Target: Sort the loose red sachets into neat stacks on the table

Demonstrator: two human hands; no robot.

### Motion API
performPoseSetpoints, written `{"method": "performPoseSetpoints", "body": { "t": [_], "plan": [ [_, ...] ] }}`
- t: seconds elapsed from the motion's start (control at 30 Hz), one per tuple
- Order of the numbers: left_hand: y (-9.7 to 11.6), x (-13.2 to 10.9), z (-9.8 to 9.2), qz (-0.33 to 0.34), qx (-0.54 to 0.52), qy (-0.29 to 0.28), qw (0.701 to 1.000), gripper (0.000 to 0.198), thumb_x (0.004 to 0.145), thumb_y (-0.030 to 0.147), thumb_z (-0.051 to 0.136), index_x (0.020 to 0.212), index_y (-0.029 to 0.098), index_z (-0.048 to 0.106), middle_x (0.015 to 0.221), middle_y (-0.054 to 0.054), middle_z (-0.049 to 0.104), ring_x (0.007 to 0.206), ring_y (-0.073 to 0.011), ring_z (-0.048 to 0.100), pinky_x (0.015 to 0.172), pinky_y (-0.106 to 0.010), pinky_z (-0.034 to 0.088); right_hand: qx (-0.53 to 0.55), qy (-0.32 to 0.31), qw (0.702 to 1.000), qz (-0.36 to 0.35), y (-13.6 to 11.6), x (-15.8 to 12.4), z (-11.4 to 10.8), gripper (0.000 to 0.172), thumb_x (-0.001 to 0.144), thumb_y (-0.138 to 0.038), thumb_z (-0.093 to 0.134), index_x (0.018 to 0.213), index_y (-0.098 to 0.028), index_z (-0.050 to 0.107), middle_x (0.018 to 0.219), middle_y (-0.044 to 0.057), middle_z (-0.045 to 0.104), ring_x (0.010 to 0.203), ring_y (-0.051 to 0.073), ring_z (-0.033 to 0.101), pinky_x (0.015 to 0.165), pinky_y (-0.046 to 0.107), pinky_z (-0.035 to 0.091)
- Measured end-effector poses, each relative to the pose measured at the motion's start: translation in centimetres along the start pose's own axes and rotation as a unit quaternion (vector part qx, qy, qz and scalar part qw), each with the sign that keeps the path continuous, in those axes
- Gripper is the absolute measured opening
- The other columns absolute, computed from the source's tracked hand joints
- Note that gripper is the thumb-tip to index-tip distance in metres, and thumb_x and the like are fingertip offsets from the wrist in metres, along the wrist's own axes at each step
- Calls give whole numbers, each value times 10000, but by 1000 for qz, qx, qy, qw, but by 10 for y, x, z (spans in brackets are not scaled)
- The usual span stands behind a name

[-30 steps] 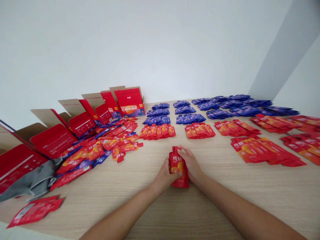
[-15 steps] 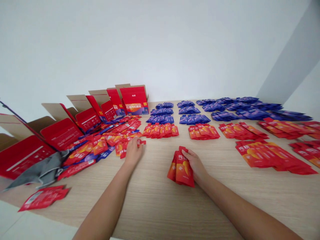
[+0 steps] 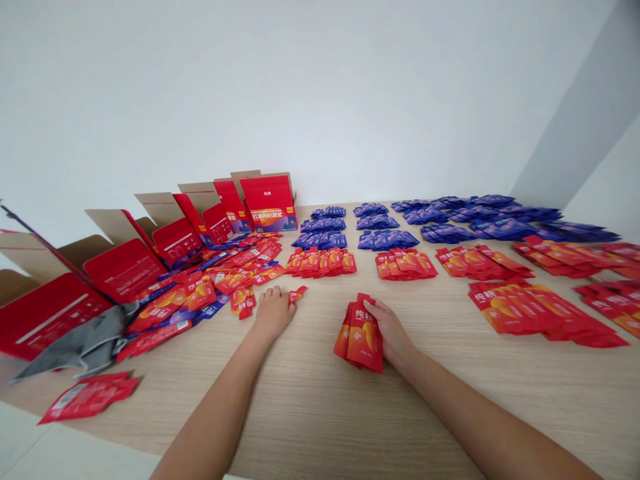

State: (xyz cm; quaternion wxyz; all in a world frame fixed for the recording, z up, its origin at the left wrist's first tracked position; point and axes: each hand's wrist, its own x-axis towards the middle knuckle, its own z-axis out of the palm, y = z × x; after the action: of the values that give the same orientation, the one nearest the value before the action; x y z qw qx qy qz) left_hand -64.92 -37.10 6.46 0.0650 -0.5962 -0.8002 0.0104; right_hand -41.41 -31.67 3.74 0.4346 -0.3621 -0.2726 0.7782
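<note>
My right hand (image 3: 393,330) grips a small stack of red and orange sachets (image 3: 366,337) by their upper right edge, just above the table. To its left, my left hand (image 3: 274,312) lies over a red sachet (image 3: 298,293) whose end sticks out past the fingertips; the rest is hidden under the palm, fingers bent and together. Beside that hand spreads a loose heap of red and blue sachets (image 3: 200,290). Beyond both hands sits a fanned row of red sachets (image 3: 320,263).
Open red cartons (image 3: 270,200) line the left and back left. A grey cloth (image 3: 85,341) and a few red sachets (image 3: 90,397) lie at the near left. Blue sachet piles (image 3: 385,239) stand at the back; red piles (image 3: 540,310) spread right.
My left hand has moved slightly right and nearer, off the heap's edge, with a red sachet under it. My right hand holds its stack in nearly the same place.
</note>
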Motion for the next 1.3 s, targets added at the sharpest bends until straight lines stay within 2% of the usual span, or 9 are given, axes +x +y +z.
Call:
{"method": "performPoseSetpoints", "body": {
  "t": [0.17, 0.37, 0.53, 0.77, 0.9, 1.0, 1.1, 1.2, 1.3],
  "plan": [
    [20, -11, -8, 52, -151, 7, 987, 338, 919, 214, 318, 1019, 96, 619, 1031, -156, 615, 1003, -240, 579, 908, -348, 427, -3, 1, 1000, 11, 0, 1, 1, 163, 629, -238, 729, 720, -212, 595, 600, -14, 677, 534, 168, 620, 571, 311, 508],
    [66, -32, -5, 145, -404, 13, 903, 440, 956, 219, 241, 1369, 141, 370, 1173, -127, 601, 1068, -180, 578, 952, -326, 443, -41, -6, 999, -34, 7, 0, 3, 140, 592, -281, 703, 668, -208, 611, 572, -23, 660, 519, 148, 577, 562, 280, 465],
    [100, -54, -3, 219, -284, 15, 933, 496, 935, 362, 384, 1424, 277, 361, 1208, -122, 523, 1136, -245, 495, 1004, -447, 403, -74, -18, 993, -88, 12, 1, 1, 84, 556, -254, 631, 622, -218, 593, 548, -46, 635, 538, 142, 550, 566, 264, 429],
    [105, -60, -7, 165, -220, -36, 961, 565, 939, 445, 334, 1470, 266, 265, 1216, -158, 472, 1149, -284, 483, 984, -438, 400, -84, 33, 989, -119, 9, 2, 2, 132, 623, -355, 644, 594, -231, 611, 611, -35, 663, 621, 155, 570, 629, 274, 449],
    [108, -59, -7, 146, -232, -44, 961, 582, 922, 462, 370, 1455, 237, 313, 1215, -172, 489, 1073, -282, 559, 912, -395, 447, -148, 14, 981, -123, 9, 4, -1, 171, 613, -374, 712, 609, -218, 642, 605, -18, 667, 626, 163, 575, 628, 276, 441],
    [100, -50, -11, 144, -257, -53, 954, 508, 946, 403, 320, 1404, 201, 406, 1180, -147, 553, 1011, -237, 606, 898, -333, 459, -123, -12, 987, -100, 10, 4, -4, 169, 588, -349, 740, 660, -217, 662, 619, -19, 676, 606, 160, 584, 617, 278, 445],
    [70, -30, -14, 107, -239, 6, 965, 462, 949, 344, 323, 1331, 142, 487, 1212, -138, 583, 1161, -237, 530, 1021, -329, 379, -72, -17, 995, -65, 12, 3, -3, 176, 591, -339, 744, 693, -223, 660, 604, -22, 674, 567, 160, 586, 593, 286, 455],
    [20, -11, -10, -24, -147, 85, 985, 533, 913, 359, 409, 1358, 67, 429, 1310, -192, 519, 1248, -284, 452, 1063, -375, 326, -62, -4, 997, -49, 12, 1, -2, 181, 597, -329, 749, 700, -222, 647, 583, -22, 666, 548, 165, 587, 571, 290, 457],
    [-30, -1, 1, -178, -67, 84, 978, 640, 877, 380, 450, 1383, 0, 349, 1346, -268, 461, 1256, -365, 430, 1011, -448, 354, -57, 6, 998, -40, 11, 0, -1, 177, 599, -309, 744, 707, -220, 635, 577, -25, 663, 534, 161, 582, 557, 286, 454]
  ]
}}
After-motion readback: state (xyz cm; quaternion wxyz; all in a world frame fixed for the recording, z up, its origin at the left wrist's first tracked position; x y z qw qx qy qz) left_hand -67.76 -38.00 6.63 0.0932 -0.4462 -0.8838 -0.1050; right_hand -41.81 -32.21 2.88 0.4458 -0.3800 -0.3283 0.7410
